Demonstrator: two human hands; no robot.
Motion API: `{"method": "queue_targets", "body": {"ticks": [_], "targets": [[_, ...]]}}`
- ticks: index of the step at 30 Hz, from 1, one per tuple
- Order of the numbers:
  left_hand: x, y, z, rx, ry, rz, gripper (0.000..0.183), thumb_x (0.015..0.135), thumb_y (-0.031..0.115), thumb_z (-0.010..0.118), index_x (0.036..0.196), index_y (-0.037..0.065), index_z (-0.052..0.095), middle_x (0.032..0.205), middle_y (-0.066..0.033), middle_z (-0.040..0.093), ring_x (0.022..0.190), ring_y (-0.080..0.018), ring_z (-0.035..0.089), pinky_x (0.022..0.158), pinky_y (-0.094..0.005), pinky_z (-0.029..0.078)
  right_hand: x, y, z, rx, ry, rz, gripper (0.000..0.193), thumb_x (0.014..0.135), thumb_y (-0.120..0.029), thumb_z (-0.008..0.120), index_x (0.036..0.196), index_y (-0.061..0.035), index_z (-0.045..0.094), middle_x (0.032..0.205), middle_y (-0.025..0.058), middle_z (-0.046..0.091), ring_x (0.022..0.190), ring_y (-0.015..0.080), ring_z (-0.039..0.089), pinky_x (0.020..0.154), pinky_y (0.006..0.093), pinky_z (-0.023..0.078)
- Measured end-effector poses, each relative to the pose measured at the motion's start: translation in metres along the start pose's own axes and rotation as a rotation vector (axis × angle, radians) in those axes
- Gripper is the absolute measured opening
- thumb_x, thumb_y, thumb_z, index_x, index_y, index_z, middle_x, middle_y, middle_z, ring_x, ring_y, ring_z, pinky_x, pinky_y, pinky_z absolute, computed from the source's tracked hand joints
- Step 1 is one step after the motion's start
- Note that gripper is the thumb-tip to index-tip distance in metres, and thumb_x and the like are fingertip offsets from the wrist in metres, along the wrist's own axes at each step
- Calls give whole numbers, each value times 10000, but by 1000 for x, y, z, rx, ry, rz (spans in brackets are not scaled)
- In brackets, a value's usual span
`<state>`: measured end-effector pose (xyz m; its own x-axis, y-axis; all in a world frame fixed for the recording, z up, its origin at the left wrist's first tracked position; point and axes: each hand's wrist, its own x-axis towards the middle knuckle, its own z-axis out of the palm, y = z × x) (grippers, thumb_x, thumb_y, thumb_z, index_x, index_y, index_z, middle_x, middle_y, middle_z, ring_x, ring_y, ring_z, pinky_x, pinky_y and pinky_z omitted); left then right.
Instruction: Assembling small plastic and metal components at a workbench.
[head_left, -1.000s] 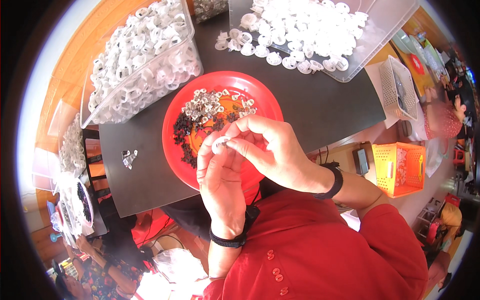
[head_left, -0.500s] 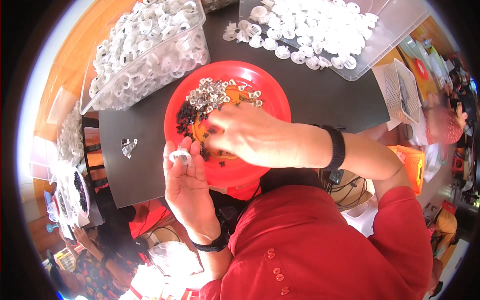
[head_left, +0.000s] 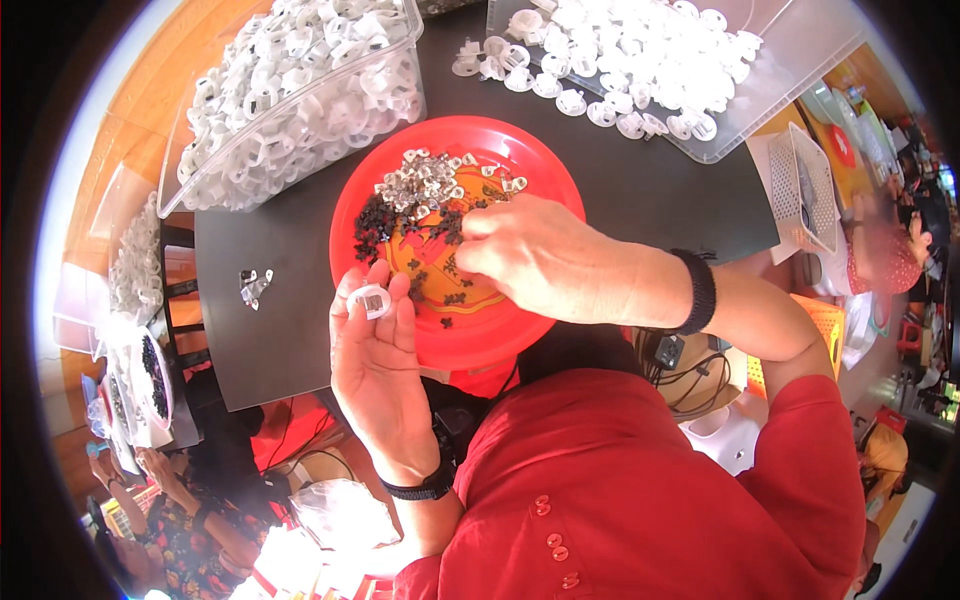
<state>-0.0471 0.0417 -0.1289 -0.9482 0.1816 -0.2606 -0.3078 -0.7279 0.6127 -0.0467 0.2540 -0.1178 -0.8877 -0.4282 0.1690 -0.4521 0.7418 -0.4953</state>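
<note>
Fingertips of the left hand (head_left: 380, 365) pinch a small white plastic part (head_left: 372, 300), held just over the rim of the red plate (head_left: 520, 160) at its 8 o'clock side. This hand points up, palm toward the camera. The right hand (head_left: 535, 260) lies knuckles up over the plate middle, fingers curled down among small black pieces (head_left: 375, 222); whether it grips one I cannot tell. Silvery metal clips (head_left: 425, 180) lie at the plate's 11 o'clock. Clear bins of white parts (head_left: 290, 100) stand at 10 and 1 o'clock on the dark table (head_left: 640, 190).
</note>
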Motion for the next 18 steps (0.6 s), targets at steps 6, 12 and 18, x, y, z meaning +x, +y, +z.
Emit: {"method": "queue_targets", "body": {"ticks": [6, 12, 18], "targets": [[-2, -4, 11, 129, 36, 39, 268, 977, 105, 483, 1219, -10, 498, 1248, -191, 559, 1103, -261, 610, 935, -321, 511, 5, 0, 14, -61, -7, -72, 80, 751, 1, 597, 827, -21, 609, 823, 106, 550, 765, 307, 576, 704, 433, 457], [-3, -9, 15, 331, -24, 109, 150, 974, 114, 515, 1041, -2, 583, 1074, -144, 637, 872, -183, 650, 820, -288, 518, 3, 0, 7, 11, -57, 109, 83, 834, -11, 590, 913, -16, 617, 878, 117, 596, 827, 322, 600, 727, 423, 464], [-6, -15, 25, 544, -91, 70, 148, 967, 130, 561, 1017, 3, 617, 923, -69, 658, 791, -108, 614, 749, -238, 477, 0, -1, -17, 468, 161, -47, 88, 889, -106, 604, 941, -35, 609, 895, 120, 613, 858, 317, 620, 727, 426, 485]]}}
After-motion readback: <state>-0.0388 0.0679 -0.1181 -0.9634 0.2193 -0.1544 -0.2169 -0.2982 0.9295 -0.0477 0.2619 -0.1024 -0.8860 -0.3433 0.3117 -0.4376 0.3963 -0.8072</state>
